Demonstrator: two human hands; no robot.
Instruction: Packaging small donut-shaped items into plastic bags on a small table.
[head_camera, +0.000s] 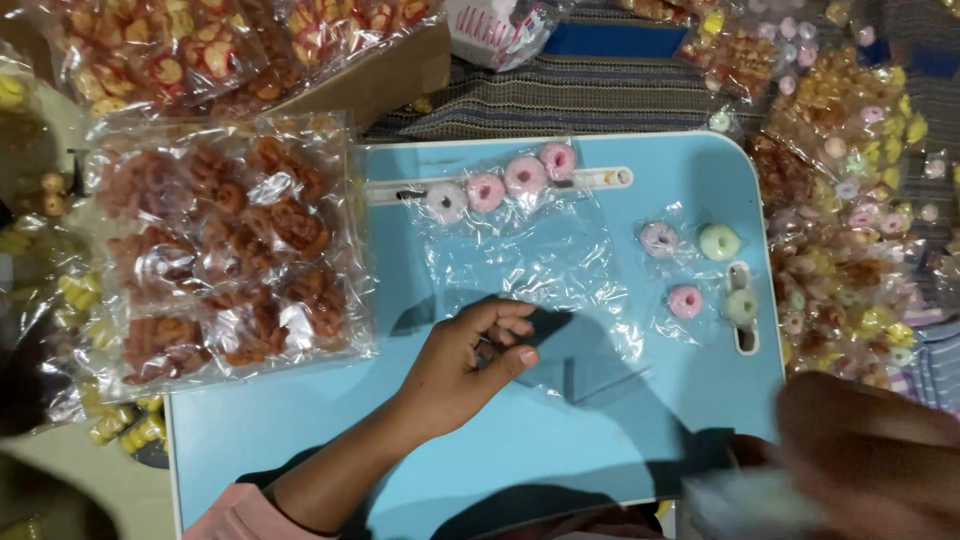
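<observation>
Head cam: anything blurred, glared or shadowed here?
Head view: the right hand at lower right is smeared by motion blur, and whatever pale thing it holds cannot be told; the left hand is sharp and casts a hard dark shadow across the blue tray table; the clear plastic bag throws crinkly highlights; the left edge falls dark.

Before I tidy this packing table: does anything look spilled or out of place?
Four loose ring sweets lie scattered on the blue table, apart from the four lined up in the clear bag. Nothing looks damaged.
</observation>
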